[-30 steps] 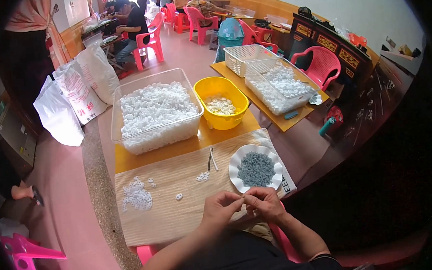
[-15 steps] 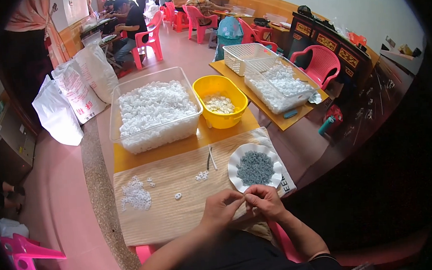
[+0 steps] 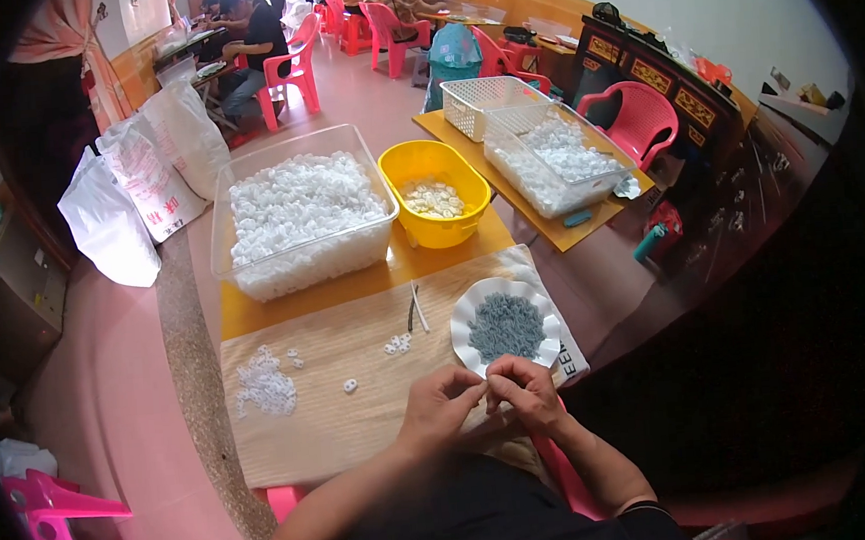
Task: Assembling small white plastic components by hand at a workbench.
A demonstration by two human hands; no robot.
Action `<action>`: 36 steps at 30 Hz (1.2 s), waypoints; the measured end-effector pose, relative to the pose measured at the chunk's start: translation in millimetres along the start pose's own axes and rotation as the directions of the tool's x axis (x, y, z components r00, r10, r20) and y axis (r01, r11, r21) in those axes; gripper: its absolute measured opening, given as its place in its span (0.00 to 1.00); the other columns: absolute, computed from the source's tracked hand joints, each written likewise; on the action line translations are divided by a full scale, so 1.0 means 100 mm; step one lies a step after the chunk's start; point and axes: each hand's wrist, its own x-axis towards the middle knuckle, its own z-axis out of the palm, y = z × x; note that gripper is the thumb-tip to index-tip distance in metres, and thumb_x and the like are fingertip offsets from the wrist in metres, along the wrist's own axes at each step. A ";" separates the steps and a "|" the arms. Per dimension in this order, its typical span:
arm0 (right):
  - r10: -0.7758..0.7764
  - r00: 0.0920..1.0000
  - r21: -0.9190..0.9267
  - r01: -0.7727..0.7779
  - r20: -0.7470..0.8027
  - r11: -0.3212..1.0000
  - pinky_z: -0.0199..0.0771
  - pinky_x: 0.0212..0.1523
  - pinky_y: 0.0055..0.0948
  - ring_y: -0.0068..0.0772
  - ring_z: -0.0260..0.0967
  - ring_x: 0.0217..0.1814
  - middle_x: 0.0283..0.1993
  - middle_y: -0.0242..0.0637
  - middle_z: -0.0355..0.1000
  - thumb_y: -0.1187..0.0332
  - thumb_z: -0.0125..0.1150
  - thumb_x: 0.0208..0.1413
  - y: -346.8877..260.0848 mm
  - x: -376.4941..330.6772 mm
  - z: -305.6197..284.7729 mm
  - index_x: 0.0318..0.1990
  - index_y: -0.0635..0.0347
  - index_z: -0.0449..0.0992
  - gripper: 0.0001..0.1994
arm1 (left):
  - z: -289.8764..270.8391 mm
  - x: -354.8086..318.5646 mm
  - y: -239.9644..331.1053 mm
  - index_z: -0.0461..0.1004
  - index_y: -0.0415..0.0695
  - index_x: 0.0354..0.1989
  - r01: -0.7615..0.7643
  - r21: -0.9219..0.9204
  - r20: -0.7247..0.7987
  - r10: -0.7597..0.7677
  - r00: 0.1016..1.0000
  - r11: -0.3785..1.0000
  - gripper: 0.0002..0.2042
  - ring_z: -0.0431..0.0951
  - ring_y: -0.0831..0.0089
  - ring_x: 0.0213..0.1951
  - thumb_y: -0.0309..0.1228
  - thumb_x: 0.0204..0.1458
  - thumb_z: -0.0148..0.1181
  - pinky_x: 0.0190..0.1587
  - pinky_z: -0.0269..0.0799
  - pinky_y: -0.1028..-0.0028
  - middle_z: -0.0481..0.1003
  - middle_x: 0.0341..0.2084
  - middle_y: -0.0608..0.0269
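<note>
My left hand (image 3: 438,402) and my right hand (image 3: 523,388) meet fingertip to fingertip just in front of a white scalloped dish (image 3: 466,340). Both are closed in a pinch; whatever lies between the fingers is too small to make out. Small grey-blue pieces (image 3: 507,326) are heaped in the dish. On the cloth (image 3: 313,429) to the left lies a pile of small white plastic pieces (image 3: 265,384), with a single white piece (image 3: 350,385) apart from it. A little cluster of white pieces (image 3: 398,345) lies near a white stick (image 3: 421,309) and a dark stick (image 3: 411,317).
Behind the cloth stand a clear tub (image 3: 303,279) full of white pieces and a yellow basin (image 3: 443,231) with pale pieces. A side table (image 3: 550,234) at the right bears another clear tub (image 3: 558,196). White sacks (image 3: 114,237) stand at the left; people sit farther back.
The view has shifted slightly, so the scene sits a little higher and to the left. My hands stay together, their fingers slightly re-posed in the pinch.
</note>
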 end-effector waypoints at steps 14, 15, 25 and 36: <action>-0.222 0.970 -0.387 0.170 -0.094 0.906 0.70 0.31 0.22 0.22 0.67 0.26 0.25 0.33 0.68 0.71 0.52 0.59 0.14 0.10 -0.22 0.34 0.65 0.70 0.06 | 0.00 0.16 -0.05 0.77 0.37 0.31 -0.170 0.365 -0.028 0.194 0.981 0.915 0.03 0.75 0.82 0.28 0.22 0.50 0.62 0.31 0.71 0.80 0.78 0.24 0.64; -0.041 0.968 -0.103 0.016 -0.249 0.995 0.70 0.31 0.22 0.22 0.67 0.25 0.24 0.32 0.68 0.71 0.52 0.59 0.03 0.09 -0.14 0.35 0.65 0.71 0.06 | 0.02 0.19 0.00 0.77 0.37 0.31 -0.190 0.356 -0.029 0.214 0.976 0.915 0.02 0.75 0.81 0.28 0.22 0.49 0.62 0.31 0.71 0.79 0.78 0.24 0.62; -0.080 0.957 -0.068 0.064 -0.279 0.996 0.71 0.30 0.21 0.20 0.67 0.26 0.29 0.32 0.68 0.74 0.52 0.59 0.03 0.08 -0.22 0.36 0.67 0.72 0.04 | 0.07 0.31 -0.01 0.77 0.35 0.33 -0.167 0.339 -0.033 0.189 0.981 0.926 0.04 0.77 0.79 0.29 0.22 0.50 0.63 0.33 0.72 0.79 0.78 0.26 0.61; -0.200 0.976 -0.162 0.184 -0.091 0.969 0.70 0.31 0.19 0.21 0.68 0.28 0.37 0.37 0.66 0.78 0.52 0.58 -0.07 -0.01 0.01 0.38 0.68 0.72 0.04 | -0.03 0.15 0.07 0.75 0.35 0.34 0.252 -0.287 0.110 -0.230 0.967 0.924 0.06 0.76 0.77 0.28 0.24 0.51 0.63 0.32 0.74 0.79 0.77 0.27 0.60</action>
